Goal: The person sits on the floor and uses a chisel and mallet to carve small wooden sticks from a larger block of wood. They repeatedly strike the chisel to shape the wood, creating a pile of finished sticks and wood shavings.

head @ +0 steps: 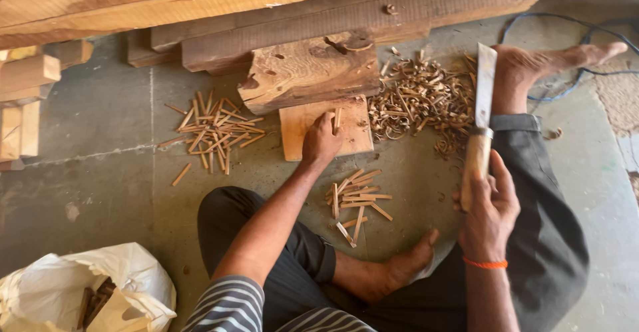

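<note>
Now I see my left hand pinching a thin wood stick upright on the small board, which lies on the floor against a chunky block. My right hand is wrapped around the wooden handle of a broad chisel, blade pointing away. Cut sticks lie by my foot, another pile left of the board, shavings to its right, a white bag near my knee.
</note>
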